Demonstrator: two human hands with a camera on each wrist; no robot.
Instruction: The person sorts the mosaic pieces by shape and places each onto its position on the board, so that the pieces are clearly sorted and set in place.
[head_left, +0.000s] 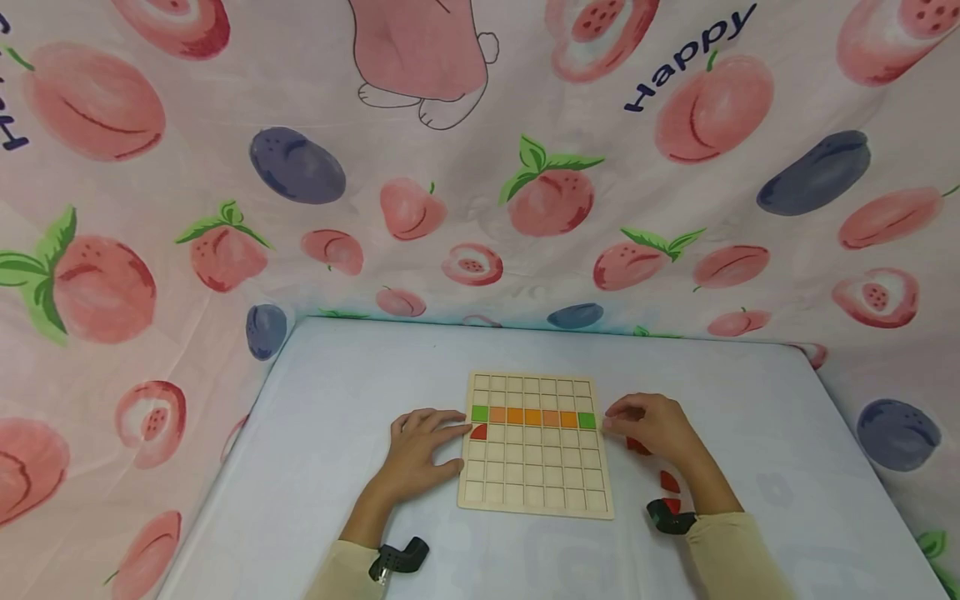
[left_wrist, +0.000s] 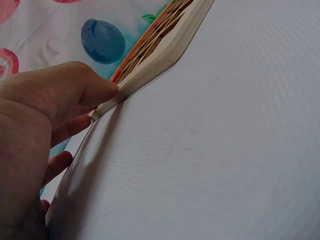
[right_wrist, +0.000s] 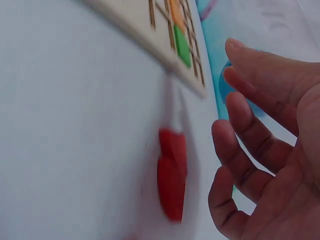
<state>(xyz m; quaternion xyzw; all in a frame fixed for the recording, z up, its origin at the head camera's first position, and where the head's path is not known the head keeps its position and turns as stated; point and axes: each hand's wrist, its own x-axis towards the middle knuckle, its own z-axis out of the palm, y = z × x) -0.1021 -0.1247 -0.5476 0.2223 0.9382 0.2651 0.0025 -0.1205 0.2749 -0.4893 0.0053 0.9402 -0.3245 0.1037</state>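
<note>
A square wooden grid board (head_left: 536, 510) lies on the table, with a row of green and orange square tiles (head_left: 533, 417) across it. A red curved piece (head_left: 478, 432) sits in the leftmost cell below that row. My left hand (head_left: 422, 450) touches the board's left edge, its fingers stretched toward the red piece. In the left wrist view, the thumb (left_wrist: 102, 91) rests against the wooden rim. Just off the board's right edge hovers my right hand (head_left: 651, 425), fingers loosely bent with nothing between them. Loose red pieces (right_wrist: 171, 180) lie below it, partly overlapping in the right wrist view.
More red pieces (head_left: 669, 482) lie on the white table (head_left: 322, 400) beside the right wrist. Black wrist cameras (head_left: 401, 556) sit on both wrists. A fruit-printed curtain (head_left: 465, 167) hangs behind the table and along its sides.
</note>
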